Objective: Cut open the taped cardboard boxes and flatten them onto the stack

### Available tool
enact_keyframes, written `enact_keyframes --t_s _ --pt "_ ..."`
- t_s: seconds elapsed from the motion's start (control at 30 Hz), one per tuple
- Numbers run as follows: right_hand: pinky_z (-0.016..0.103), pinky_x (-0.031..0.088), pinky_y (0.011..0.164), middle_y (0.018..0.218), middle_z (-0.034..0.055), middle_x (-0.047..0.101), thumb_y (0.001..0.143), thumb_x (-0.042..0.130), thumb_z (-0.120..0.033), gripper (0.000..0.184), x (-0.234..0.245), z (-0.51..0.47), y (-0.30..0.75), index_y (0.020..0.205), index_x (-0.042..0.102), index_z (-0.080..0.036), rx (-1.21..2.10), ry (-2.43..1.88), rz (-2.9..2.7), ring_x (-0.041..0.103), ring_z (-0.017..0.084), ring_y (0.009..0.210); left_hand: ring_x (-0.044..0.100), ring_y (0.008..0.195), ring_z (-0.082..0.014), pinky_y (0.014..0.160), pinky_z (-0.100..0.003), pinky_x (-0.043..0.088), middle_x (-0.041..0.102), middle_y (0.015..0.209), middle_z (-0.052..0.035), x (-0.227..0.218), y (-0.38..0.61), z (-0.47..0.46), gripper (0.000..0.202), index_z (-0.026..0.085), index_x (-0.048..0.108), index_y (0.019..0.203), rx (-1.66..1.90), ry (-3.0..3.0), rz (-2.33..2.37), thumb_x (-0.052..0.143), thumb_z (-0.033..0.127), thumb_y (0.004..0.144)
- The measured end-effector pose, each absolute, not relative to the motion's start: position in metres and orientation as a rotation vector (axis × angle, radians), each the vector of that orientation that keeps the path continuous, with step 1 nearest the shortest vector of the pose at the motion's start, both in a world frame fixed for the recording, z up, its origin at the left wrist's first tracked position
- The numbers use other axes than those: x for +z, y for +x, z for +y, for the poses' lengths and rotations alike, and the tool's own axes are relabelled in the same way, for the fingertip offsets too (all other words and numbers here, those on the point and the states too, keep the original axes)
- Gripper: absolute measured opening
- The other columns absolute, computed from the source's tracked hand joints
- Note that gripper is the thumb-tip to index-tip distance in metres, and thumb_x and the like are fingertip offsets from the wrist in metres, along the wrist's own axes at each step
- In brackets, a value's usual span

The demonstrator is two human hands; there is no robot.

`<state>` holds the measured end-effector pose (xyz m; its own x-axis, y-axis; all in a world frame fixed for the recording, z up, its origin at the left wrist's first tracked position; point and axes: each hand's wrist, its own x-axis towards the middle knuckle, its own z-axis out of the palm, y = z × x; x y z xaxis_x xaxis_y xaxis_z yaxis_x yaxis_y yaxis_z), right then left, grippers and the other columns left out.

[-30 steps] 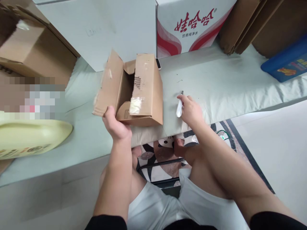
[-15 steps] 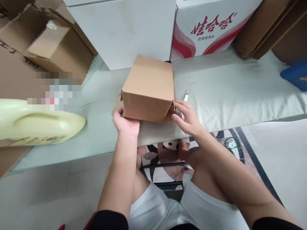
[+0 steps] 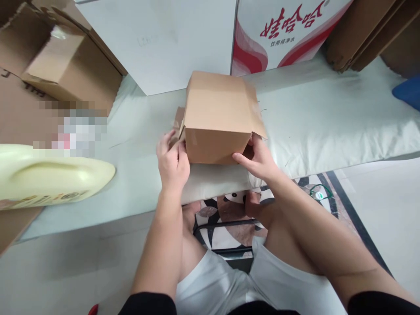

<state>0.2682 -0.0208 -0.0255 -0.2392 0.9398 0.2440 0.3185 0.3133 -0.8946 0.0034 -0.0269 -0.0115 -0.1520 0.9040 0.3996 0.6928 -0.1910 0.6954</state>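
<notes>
A small brown cardboard box (image 3: 219, 105) sits on the pale green cloth in front of me, loose flaps sticking out on its left and right sides. My left hand (image 3: 172, 159) is closed at the front left corner, its fingers curled around the left flap (image 3: 179, 117). At the opposite corner, my right hand (image 3: 259, 159) has its thumb against the front face and its fingers tucked under the right flap (image 3: 259, 124). Those right fingertips are partly hidden by the cardboard.
White cartons (image 3: 157, 43), one with red print (image 3: 292, 26), stand behind the box. Brown cartons (image 3: 75, 65) and a pale yellow bottle (image 3: 55, 175) lie to the left. Folded cardboard (image 3: 357, 35) and a blue object (image 3: 408, 98) are at the right.
The box has shifted right and its right flap now sticks outward. My left hand has moved from beneath the corner onto the left flap. The silver tool right of the box is now out of sight.
</notes>
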Motion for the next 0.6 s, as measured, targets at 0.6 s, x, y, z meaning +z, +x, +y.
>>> enact_keyframes --t_s 0.6 --pt "0.043 0.056 0.077 0.101 0.0053 0.06 0.069 0.085 -0.052 0.078 -0.0306 -0.0183 0.2789 0.13 0.044 -0.026 0.782 -1.432 -1.49 0.062 0.025 0.09 0.071 0.105 -0.0351 0.11 -0.062 0.047 0.074 0.104 -0.0137 -0.0096 0.0059 -0.026 0.072 0.021 0.059 0.127 1.026 2.098 1.874 0.056 0.077 0.083"
